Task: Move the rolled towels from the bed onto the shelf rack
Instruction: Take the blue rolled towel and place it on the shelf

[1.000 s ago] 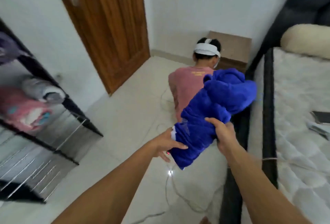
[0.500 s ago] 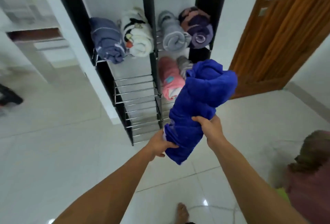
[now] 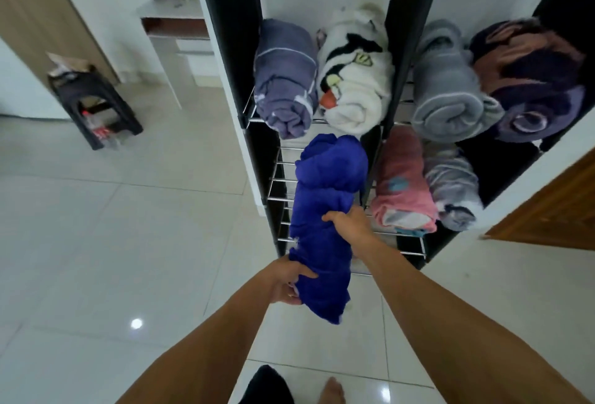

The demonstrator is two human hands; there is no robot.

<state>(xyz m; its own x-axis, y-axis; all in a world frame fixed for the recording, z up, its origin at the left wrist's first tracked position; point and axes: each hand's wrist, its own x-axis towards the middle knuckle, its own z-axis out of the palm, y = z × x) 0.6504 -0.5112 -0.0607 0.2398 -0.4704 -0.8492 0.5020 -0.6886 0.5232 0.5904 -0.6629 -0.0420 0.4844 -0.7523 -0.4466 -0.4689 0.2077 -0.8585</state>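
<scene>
You've closed in on the black wire-shelved rack [image 3: 325,159]: the rolled royal-blue terry towel [image 3: 325,220], mid-frame, now hangs over its empty lower-left shelf, left hand [image 3: 289,281] and right hand [image 3: 349,221] both gripping it. Placement looks imminent.

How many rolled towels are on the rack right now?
6. Upper shelf: purple, white, grey, dark purple. Lower right shelf: pink, pale grey. The blue one is in hand. Others may be hidden.
</scene>
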